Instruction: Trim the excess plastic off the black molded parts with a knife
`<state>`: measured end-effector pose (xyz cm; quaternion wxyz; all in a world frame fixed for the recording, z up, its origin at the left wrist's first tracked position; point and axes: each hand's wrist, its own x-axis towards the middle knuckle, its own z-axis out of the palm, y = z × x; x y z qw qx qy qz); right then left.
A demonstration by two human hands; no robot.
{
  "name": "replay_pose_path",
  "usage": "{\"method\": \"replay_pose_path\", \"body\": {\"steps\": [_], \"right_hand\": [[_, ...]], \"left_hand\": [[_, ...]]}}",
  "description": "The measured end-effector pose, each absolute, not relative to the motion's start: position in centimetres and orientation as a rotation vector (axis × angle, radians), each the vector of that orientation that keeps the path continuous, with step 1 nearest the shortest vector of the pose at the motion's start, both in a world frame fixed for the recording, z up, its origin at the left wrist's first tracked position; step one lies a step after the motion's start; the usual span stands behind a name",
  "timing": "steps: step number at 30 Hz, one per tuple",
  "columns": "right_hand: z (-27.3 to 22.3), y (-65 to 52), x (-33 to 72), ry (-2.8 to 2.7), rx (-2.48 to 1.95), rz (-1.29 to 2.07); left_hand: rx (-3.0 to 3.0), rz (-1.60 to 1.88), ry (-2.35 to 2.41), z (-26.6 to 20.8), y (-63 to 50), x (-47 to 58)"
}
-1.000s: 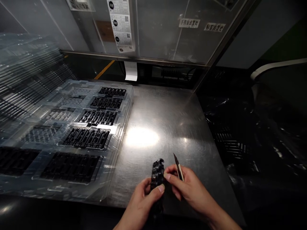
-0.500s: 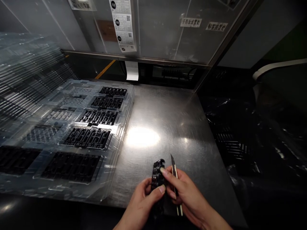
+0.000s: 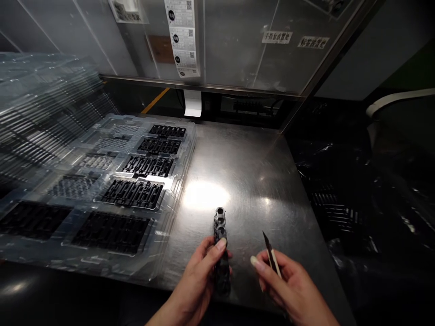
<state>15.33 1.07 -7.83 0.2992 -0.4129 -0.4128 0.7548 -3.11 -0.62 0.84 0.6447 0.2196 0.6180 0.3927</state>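
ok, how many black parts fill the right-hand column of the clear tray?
5, running front to back: nearest, then, and farthest. The left column is blurred and cut off, so more may sit there.

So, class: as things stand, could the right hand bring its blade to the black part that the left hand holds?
Probably yes. The right hand holds the blade just beside the black part in the left hand, with only bare steel table between them.

steel table (image 3: 238, 167) glare-lit | glass panel (image 3: 238, 45) with paper labels (image 3: 183, 36) | dark surroundings right
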Motion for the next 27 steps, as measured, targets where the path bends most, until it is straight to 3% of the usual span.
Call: {"method": "replay_pose_path", "body": {"steps": [12,19,24,27], "right_hand": [[-4.3,0.8,11.9,-1.244,-0.939,1.985],[-5.2,0.8,11.5,-1.056,-0.876,2.032],[-5.5,0.9,12.9,-0.738,-1.17,1.847],[-4.3,1.4,13.5,-0.723,-1.161,1.718]], "left_hand": [[0.552,1.003,1.318,0.7,-0.6,-2.5],[0.578,0.9,1.361,1.3,-0.3,-2.4],[0.975,0.816,1.46,1.6,-0.9,-4.0],[0.777,0.86,1.115,1.6,-1.4,-4.6]]}}
